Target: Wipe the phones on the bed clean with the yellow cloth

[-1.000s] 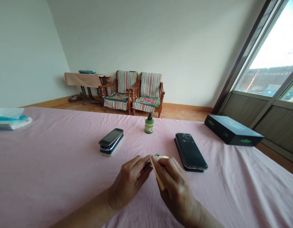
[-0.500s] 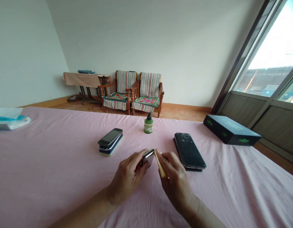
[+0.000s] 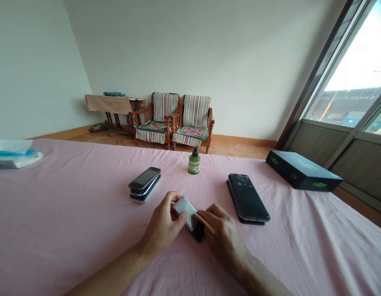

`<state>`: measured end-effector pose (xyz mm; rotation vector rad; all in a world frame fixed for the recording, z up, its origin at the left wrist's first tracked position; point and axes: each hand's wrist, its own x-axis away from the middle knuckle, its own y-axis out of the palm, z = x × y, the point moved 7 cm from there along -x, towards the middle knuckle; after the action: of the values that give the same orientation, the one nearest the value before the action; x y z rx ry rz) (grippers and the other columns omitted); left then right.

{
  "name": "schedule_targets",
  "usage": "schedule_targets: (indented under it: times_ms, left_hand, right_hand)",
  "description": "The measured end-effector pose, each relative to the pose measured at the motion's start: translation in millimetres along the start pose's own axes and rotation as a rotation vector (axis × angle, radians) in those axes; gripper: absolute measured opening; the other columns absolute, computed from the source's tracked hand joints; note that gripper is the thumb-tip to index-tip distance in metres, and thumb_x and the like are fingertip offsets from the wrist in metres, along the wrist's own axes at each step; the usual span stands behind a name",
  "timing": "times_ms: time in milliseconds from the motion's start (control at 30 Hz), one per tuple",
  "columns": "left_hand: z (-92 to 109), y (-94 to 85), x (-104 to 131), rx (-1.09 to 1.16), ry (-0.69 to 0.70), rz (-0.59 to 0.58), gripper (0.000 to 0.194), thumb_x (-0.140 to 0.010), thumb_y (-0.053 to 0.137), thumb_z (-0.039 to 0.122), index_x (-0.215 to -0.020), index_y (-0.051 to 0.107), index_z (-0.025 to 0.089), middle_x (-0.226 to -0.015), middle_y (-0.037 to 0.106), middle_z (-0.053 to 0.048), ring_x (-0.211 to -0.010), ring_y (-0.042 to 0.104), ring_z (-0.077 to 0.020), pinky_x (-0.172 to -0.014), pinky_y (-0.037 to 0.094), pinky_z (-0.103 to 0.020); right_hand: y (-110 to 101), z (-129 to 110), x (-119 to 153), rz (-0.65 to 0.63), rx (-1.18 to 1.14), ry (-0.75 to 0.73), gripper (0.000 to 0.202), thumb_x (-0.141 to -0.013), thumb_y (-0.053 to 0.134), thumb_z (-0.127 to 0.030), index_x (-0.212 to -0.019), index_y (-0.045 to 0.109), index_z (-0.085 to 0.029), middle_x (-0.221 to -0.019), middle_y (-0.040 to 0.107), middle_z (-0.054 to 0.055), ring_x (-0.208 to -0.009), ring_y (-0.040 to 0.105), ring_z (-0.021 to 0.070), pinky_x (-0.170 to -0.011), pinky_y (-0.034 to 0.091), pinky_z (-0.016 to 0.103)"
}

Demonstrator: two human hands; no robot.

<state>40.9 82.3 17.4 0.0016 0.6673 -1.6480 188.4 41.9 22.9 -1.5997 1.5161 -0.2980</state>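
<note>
A small phone with a silvery face and a black lower end [image 3: 186, 209] is tilted above the pink cloth. My left hand [image 3: 162, 226] grips its left side, thumb across the face. In my right hand [image 3: 223, 230] is a thin yellowish cloth [image 3: 205, 223], whose edge meets the phone's right side. Left of my hands lies a stack of several phones [image 3: 145, 179], a grey one on top. To the right, a large black phone [image 3: 248, 197] with spots near its upper end rests on other dark devices. A green bottle with a black top [image 3: 194, 163] stands upright beyond my hands.
The pink cloth [image 3: 79, 197] covers the surface under everything. A black box [image 3: 303, 170] sits at the right, and a white and blue packet [image 3: 16, 158] at the far left edge. Two wooden chairs [image 3: 193, 115] and a covered side table [image 3: 108, 103] stand by the wall.
The phone in my left hand has turned from edge-on to show its silvery face. My right hand and the yellowish cloth have moved slightly lower, with the cloth now at the phone's side.
</note>
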Motion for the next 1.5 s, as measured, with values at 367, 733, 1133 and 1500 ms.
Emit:
schedule_targets:
  times_ms: [367, 733, 1133, 1500]
  left_hand:
    - [1, 1.6, -6, -0.1, 0.021, -0.355, 0.052, -0.072, 0.064, 0.013, -0.123, 0.058, 0.02, -0.122, 0.055, -0.007, -0.1, 0.06, -0.0209, -0.083, 0.051, -0.03]
    - [7, 6.7, -3, -0.483, 0.092, -0.363, 0.027, -0.062, 0.078, 0.023, -0.08, 0.059, 0.018, -0.085, 0.056, 0.0, -0.078, 0.056, -0.0193, -0.065, 0.042, -0.027]
    - [9, 15.2, 3, -0.308, 0.001, -0.374, 0.04, -0.059, 0.084, 0.031, -0.088, 0.06, 0.019, -0.085, 0.06, 0.002, -0.075, 0.055, -0.0166, -0.063, 0.04, -0.025]
    - [44, 31.0, 26, -0.346, 0.417, -0.512, 0.015, -0.08, 0.071, 0.012, -0.091, 0.064, 0.019, -0.098, 0.059, -0.001, -0.095, 0.054, -0.018, -0.084, 0.044, -0.028]
  right_hand:
    - [4, 10, -2, -0.052, 0.021, 0.05, 0.024, -0.084, 0.05, -0.003, -0.082, 0.069, -0.018, -0.08, 0.055, 0.003, -0.07, 0.053, 0.0138, -0.063, 0.04, 0.022]
    - [-9, 11, -2, 0.09, 0.014, 0.002, 0.029, -0.084, 0.049, -0.003, -0.094, 0.069, -0.02, -0.084, 0.057, 0.004, -0.074, 0.055, 0.0161, -0.068, 0.043, 0.025]
    - [-10, 22, -4, 0.16, 0.106, -0.033, 0.026, -0.086, 0.049, -0.006, -0.094, 0.069, -0.019, -0.085, 0.057, 0.006, -0.076, 0.056, 0.0176, -0.069, 0.047, 0.027]
    - [-10, 19, -7, 0.227, 0.249, -0.133, 0.034, -0.085, 0.049, -0.003, -0.113, 0.062, -0.016, -0.09, 0.059, 0.008, -0.082, 0.054, 0.0207, -0.074, 0.046, 0.032]
